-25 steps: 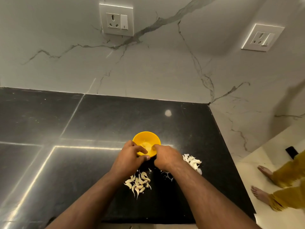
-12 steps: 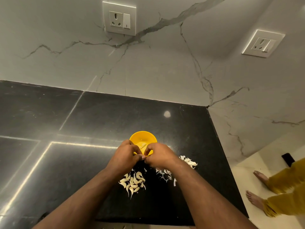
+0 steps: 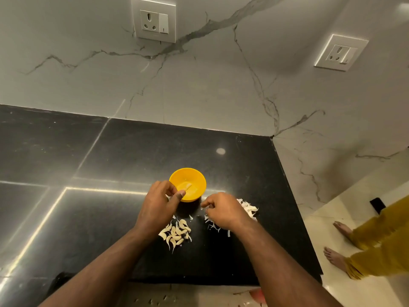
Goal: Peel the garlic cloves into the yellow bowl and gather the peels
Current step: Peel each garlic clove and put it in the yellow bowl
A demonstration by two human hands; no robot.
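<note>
The small yellow bowl (image 3: 194, 176) stands on the black counter with a pale peeled clove inside it. My left hand (image 3: 159, 207) is at the bowl's near rim, thumb and curled fingers pinching a garlic clove (image 3: 185, 187) over it. A heap of unpeeled cloves (image 3: 176, 232) lies just behind that hand. My right hand (image 3: 223, 210) hovers to the right of the bowl with its fingers curled, pinching a scrap of peel above the white peel pile (image 3: 249, 208). More peels (image 3: 211, 226) lie under it.
The counter's right edge (image 3: 296, 207) drops to a pale floor, where a person in yellow trousers (image 3: 376, 240) stands barefoot. A marble wall with two sockets (image 3: 153, 19) rises behind. Crumbs lie on the ledge at the counter's front.
My hands were joined at the bowl's near rim, working one clove. They have parted: the right hand moved right and back over the peels, while the left stayed at the bowl.
</note>
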